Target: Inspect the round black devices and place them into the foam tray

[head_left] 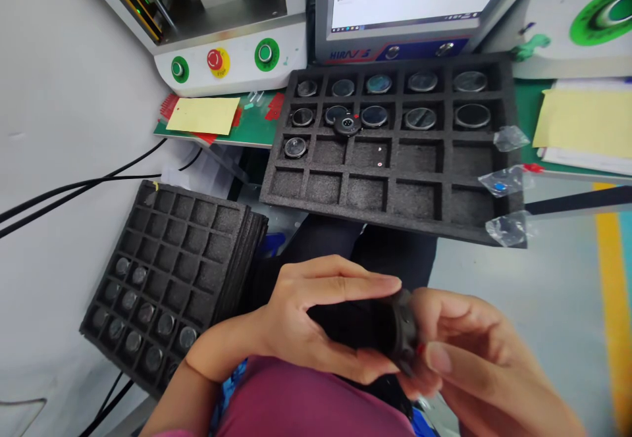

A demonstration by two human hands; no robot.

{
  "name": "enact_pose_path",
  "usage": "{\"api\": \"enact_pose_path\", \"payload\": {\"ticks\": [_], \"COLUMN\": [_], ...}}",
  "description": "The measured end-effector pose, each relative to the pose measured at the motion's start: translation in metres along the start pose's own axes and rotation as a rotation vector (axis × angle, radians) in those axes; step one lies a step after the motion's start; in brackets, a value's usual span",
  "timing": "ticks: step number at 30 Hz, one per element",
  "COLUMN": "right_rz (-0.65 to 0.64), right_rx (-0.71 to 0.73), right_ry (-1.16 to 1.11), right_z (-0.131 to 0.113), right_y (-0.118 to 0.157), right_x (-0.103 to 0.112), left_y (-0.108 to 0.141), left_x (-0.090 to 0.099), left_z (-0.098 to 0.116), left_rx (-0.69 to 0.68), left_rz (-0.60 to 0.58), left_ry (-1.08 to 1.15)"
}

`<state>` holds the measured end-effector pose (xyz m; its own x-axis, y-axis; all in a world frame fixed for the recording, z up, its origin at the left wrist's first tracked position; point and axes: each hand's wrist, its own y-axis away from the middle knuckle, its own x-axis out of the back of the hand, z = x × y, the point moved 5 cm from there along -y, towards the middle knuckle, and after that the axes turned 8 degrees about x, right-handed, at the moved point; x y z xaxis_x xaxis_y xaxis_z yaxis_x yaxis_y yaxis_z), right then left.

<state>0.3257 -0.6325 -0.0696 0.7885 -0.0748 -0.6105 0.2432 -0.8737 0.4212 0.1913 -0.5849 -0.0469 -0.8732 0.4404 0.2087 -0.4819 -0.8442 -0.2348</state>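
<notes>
Low in the middle of the head view, my left hand (316,318) holds a dark round watch body (395,332) between its thumb and fingers. My right hand (469,351) pinches at the watch's right side, where a small red spot shows; the fingertips there are blurred. Beyond the hands lies a black foam tray (340,210) with round watch bodies in its two far rows and one (295,147) in the third row at the left. A loose dark round piece (347,122) rests face-down across the second row.
At the left, a stack of foam trays (232,259) holds several round watches. Small plastic bags (508,230) lie on the black tray's right edge. Behind stand a monitor (395,42) and a machine panel with buttons (222,72). Yellow paper (202,116) lies nearby; cables cross at left.
</notes>
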Motion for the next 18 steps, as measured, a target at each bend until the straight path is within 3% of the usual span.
{"api": "enact_pose_path", "payload": {"ticks": [8,14,18], "right_rz": [-0.028,-0.169,-0.121], "right_rx": [0.003,0.0,0.04], "right_ry": [-0.01,-0.054,-0.136], "right_z": [0.001,0.005,0.006], "right_y": [0.0,-0.011,-0.019], "right_x": [0.001,0.002,-0.003], "left_y": [0.001,0.003,0.002], "left_x": [0.001,0.002,0.0], "left_z": [-0.001,-0.006,-0.011], "left_rx": [0.018,-0.013,-0.016], "left_rz": [0.006,0.024,0.029], "left_ry": [-0.008,0.043,0.077]}}
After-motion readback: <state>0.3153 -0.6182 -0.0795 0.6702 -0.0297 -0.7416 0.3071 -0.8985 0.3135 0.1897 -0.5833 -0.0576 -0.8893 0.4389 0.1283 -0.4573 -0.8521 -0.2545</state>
